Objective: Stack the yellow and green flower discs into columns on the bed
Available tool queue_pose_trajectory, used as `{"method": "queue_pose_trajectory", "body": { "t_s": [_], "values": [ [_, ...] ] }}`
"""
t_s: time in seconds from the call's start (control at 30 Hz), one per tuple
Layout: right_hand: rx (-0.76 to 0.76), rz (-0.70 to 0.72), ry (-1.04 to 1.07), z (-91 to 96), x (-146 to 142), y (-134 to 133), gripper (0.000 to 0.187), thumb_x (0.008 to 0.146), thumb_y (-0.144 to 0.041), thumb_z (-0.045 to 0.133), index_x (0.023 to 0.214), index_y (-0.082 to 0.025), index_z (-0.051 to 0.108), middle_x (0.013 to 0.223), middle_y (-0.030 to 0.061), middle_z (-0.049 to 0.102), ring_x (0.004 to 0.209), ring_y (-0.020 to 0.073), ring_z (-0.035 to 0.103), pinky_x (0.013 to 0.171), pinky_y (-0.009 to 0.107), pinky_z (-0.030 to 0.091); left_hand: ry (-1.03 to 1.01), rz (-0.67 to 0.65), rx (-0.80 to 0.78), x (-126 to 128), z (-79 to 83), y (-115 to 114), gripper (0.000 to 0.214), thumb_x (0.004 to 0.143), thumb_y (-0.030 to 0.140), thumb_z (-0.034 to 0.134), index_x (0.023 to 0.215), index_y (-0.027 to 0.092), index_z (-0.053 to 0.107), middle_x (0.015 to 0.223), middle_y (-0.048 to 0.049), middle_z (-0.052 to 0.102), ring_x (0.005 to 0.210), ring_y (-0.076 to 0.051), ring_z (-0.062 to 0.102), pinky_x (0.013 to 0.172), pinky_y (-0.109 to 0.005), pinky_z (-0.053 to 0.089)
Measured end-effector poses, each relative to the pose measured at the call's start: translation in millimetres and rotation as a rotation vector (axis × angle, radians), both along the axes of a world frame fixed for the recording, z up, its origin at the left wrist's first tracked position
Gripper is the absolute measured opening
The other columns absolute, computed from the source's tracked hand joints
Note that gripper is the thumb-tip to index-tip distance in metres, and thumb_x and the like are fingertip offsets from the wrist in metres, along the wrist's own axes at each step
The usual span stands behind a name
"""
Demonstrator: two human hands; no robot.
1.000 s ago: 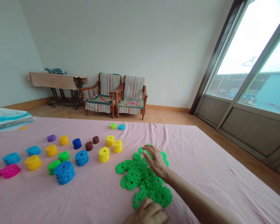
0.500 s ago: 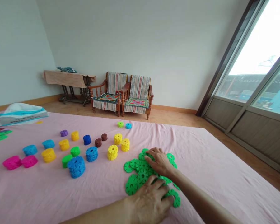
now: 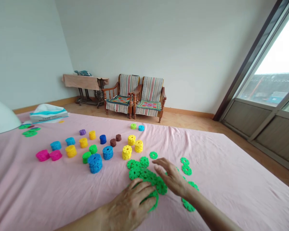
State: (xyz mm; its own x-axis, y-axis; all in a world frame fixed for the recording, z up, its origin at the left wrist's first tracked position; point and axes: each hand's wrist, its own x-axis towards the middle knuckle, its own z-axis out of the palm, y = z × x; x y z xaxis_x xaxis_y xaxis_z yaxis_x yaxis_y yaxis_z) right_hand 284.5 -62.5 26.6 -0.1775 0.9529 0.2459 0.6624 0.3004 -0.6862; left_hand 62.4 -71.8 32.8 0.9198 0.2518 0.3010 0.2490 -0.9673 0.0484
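Green notched plastic discs (image 3: 144, 173) lie in a loose, overlapping pile on the pink cloth (image 3: 106, 195). My left hand (image 3: 132, 202) rests with spread fingers over the near side of this pile, covering part of it. To its right, my right hand (image 3: 170, 176) hovers or lightly touches beside the pile, fingers stretched out. Several green discs lie apart from the rest, among them one disc (image 3: 153, 155) behind the pile and another disc (image 3: 187, 170) beyond my right hand. A few are partly hidden by my right forearm.
Stacks of notched discs stand to the left: blue (image 3: 95, 163), yellow (image 3: 126, 152), pink (image 3: 42, 155) and brown (image 3: 113, 142). A tissue pack (image 3: 48, 114) and a white rounded object (image 3: 2, 117) are at the far left. Two wooden chairs (image 3: 149, 104) stand beyond the table edge.
My left hand has swept leftward over the green discs, and my right hand has drawn away from the pile. The discs are more spread out, with several now separate. The view has turned left.
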Motion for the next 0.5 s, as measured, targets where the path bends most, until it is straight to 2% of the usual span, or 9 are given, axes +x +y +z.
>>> {"method": "queue_pose_trajectory", "body": {
  "t_s": [0.1,0.17,0.2,0.27,0.33,0.5],
  "values": [
    [0.057,-0.338,-0.191,-15.6,45,9,0.046,0.094,-0.047,0.034,0.114,-0.020,0.065,0.117,0.0111,0.064,0.111,0.0277,0.056,0.096,0.045,0.041,0.000,0.017,-0.034,-17,2.3,2,0.041,0.091,0.016,0.052,0.131,0.023,0.049,0.135,-0.0058,0.054,0.125,-0.024,0.047,0.106,-0.044,0.038],
    [0.004,-0.549,-0.318,-28.1,74,10,0.048,0.093,-0.048,0.033,0.119,-0.020,0.062,0.125,0.0120,0.060,0.116,0.0313,0.052,0.097,0.050,0.039,0.000,0.035,-0.068,-26,1.7,6,0.045,0.090,0.025,0.057,0.134,0.024,0.046,0.138,-0.0066,0.051,0.128,-0.026,0.044,0.107,-0.048,0.036],
    [-0.026,-0.608,-0.364,-33.7,85,9,0.049,0.093,-0.048,0.032,0.121,-0.021,0.061,0.128,0.0117,0.059,0.119,0.0321,0.050,0.097,0.051,0.039,-0.001,0.039,-0.089,-30,1.2,9,0.047,0.090,0.030,0.058,0.135,0.025,0.045,0.140,-0.0068,0.050,0.130,-0.027,0.042,0.108,-0.049,0.036],
    [-0.061,-0.638,-0.415,-41.7,98,4,0.049,0.093,-0.049,0.030,0.123,-0.023,0.059,0.132,0.0098,0.057,0.121,0.0323,0.048,0.096,0.052,0.039,-0.017,0.050,-0.132,-34,0.5,15,0.051,0.089,0.039,0.058,0.136,0.026,0.044,0.140,-0.0074,0.049,0.130,-0.028,0.041,0.108,-0.051,0.034],
    [-0.073,-0.602,-0.417,-45.0,97,-3,0.048,0.092,-0.050,0.030,0.121,-0.025,0.060,0.132,0.0083,0.056,0.119,0.0319,0.050,0.094,0.051,0.041,-0.033,0.066,-0.165,-35,-0.6,22,0.052,0.089,0.045,0.057,0.136,0.026,0.045,0.140,-0.0080,0.049,0.130,-0.028,0.040,0.108,-0.051,0.034],
    [-0.004,-0.448,-0.292,-36.5,54,-21,0.041,0.092,-0.047,0.036,0.114,-0.026,0.064,0.122,0.0085,0.062,0.108,0.0289,0.056,0.093,0.048,0.043,-0.096,0.126,-0.150,-31,-8.1,35,0.054,0.090,0.051,0.052,0.137,0.025,0.044,0.140,-0.0077,0.049,0.129,-0.027,0.041,0.107,-0.050,0.035]
  ]
}}
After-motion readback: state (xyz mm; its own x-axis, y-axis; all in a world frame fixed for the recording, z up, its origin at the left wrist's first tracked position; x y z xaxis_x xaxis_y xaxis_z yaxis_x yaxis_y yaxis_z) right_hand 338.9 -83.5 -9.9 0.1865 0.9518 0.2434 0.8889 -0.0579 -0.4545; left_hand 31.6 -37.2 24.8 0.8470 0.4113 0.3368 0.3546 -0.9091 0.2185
